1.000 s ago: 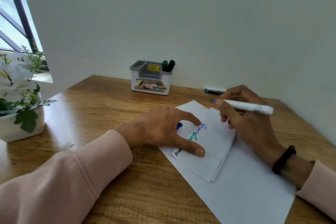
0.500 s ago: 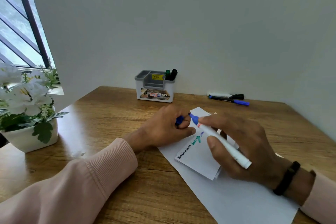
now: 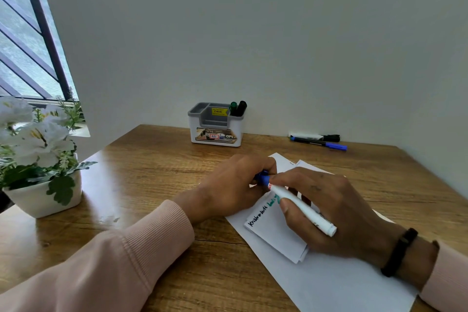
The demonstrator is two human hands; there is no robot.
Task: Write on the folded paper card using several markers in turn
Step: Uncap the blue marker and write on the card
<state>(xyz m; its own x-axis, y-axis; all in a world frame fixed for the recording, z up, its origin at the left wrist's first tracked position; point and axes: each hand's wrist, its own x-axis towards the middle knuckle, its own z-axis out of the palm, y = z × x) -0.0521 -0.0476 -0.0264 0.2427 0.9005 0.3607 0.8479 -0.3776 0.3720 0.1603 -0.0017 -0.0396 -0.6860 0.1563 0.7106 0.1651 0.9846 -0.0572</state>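
Note:
A folded white paper card (image 3: 276,233) lies on a larger white sheet (image 3: 329,284) on the wooden table, with black and green writing along its left edge. My right hand (image 3: 331,213) grips a white marker (image 3: 304,208) by its barrel above the card. My left hand (image 3: 235,185) pinches the marker's blue cap (image 3: 263,179) at the marker's far end. The cap and the barrel meet between my two hands. Part of the card's writing is hidden under my right hand.
A white and grey pen holder (image 3: 215,126) with a green and a black marker stands at the back by the wall. Two more markers (image 3: 319,140) lie at the back right. A white pot of flowers (image 3: 38,159) stands at the left edge.
My right hand swung the marker round from pointing away to pointing at my left hand. The left hand lifted off the card and brought the blue cap onto the marker's tip.

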